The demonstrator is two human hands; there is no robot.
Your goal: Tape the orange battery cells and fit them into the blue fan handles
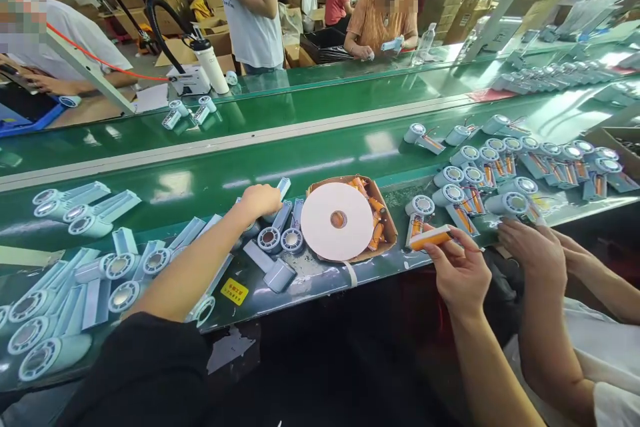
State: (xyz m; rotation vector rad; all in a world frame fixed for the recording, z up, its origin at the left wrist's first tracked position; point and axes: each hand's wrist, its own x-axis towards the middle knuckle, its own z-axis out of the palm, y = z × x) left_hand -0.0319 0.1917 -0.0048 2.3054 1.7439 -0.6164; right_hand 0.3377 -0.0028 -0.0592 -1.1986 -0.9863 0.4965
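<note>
My left hand (263, 201) is closed over a light-blue handheld fan casing (284, 187), whose handle sticks out beyond my fingers. Beside and below it lie more fan casings (270, 239) with round grilles. Between the thumb and fingers of my right hand (463, 270) is an orange battery (434, 238) with a white strip along its top. A large white roll of tape (320, 221) rests on an open cardboard box (391, 230), partly covering the orange batteries (377, 235) inside. Just beyond my right hand stands a fan casing (420, 205).
Many fan casings (37, 303) crowd the bench at left. At right, fans with batteries (465, 155) stand in rows. A co-worker's hands (533, 250) work close beside my right arm. A yellow label (234, 291) sits near the edge of the green bench (310, 160). People sit and stand opposite.
</note>
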